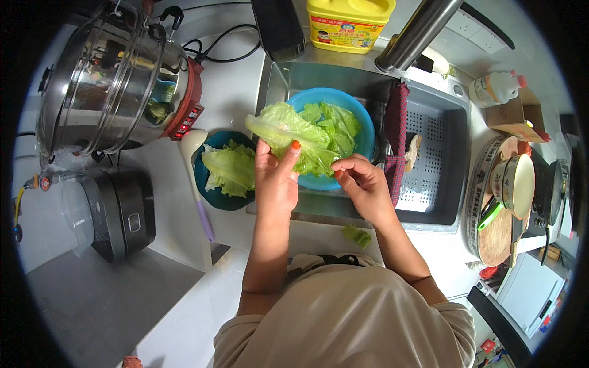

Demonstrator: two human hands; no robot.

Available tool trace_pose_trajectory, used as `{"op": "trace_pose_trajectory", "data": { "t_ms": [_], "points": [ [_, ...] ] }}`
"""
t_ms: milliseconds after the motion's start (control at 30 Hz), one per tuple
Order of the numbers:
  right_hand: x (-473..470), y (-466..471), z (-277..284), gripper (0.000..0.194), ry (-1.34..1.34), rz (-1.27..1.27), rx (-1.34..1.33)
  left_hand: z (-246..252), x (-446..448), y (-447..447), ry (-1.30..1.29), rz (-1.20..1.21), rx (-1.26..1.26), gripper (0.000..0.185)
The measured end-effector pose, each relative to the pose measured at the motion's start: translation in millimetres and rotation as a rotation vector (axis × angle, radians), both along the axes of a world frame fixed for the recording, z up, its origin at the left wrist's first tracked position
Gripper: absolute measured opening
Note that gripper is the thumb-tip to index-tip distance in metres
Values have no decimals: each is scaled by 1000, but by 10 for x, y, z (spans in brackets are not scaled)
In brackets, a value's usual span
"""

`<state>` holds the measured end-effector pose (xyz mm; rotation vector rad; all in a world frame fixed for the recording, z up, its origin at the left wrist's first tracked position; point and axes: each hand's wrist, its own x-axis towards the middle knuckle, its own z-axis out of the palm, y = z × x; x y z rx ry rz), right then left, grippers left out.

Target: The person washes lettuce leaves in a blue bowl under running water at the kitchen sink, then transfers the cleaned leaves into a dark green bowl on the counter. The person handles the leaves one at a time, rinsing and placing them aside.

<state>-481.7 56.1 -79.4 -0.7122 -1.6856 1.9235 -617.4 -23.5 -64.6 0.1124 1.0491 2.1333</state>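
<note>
A large lettuce leaf (290,126) is held up over the sink by my left hand (278,177), its thumb lying on top of the leaf. My right hand (366,184) pinches the leaf's lower right edge between thumb and fingertips. Beneath it, a blue plastic basin (368,133) stands in the sink with more lettuce leaves (340,124) inside. To the left of my left hand, a dark teal bowl (225,202) holds further lettuce (230,170). On the counter's front edge, below my right hand, lies a torn lettuce piece (356,236).
A ladle (195,156) with a purple handle rests beside the bowl. Left of it stand a steel steamer pot (101,83) and a black appliance (119,211). A grey drain basket (430,138), red checked cloth (397,124) and cutting board (494,239) are on the right.
</note>
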Motion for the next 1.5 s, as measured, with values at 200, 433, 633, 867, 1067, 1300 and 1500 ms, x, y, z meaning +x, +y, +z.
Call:
{"op": "trace_pose_trajectory", "data": {
  "t_ms": [200,433,633,867,1067,1300,1500],
  "points": [
    [49,24,163,24,-40,143,135,41,-66,-156,52,-30,25,50],
    [235,-37,314,12,-318,566,200,98,-158,-353,-23,-80,147,53],
    [366,-204,58,5,-324,725,474,130,-158,-478,-130,-156,135,56],
    [362,-302,-197,22,-349,844,569,152,-111,-552,-172,-226,34,59],
    [315,-148,-72,33,-208,787,526,166,-60,-605,-100,-246,-21,56],
    [115,41,17,25,-278,220,102,44,49,-674,189,-305,-241,59],
    [-186,-148,-177,27,-47,306,-116,-167,136,-679,441,-193,-390,50]
  ]
}}
